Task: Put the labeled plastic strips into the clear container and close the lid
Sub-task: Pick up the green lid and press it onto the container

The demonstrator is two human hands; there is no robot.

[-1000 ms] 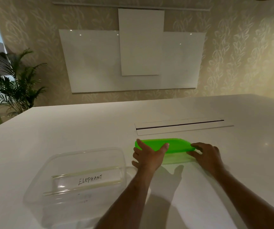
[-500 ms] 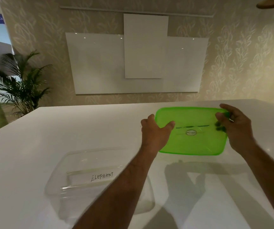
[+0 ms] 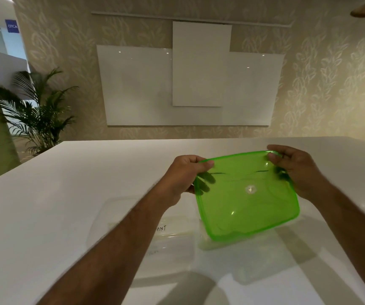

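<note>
Your left hand [image 3: 182, 177] and right hand [image 3: 298, 170] both pinch the green lid [image 3: 246, 194] by its far corners, held tilted over the clear container [image 3: 120, 216] on the desk [image 3: 45, 205]. The lid looks light, thin and bendy, probably slick: keep hold at the rim. A labeled strip [image 3: 164, 230] lies inside.

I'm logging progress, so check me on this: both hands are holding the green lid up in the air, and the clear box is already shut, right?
Not quite. The head view shows the left hand and right hand holding the green lid up, but the clear box below is open, with no lid on it yet.
</note>
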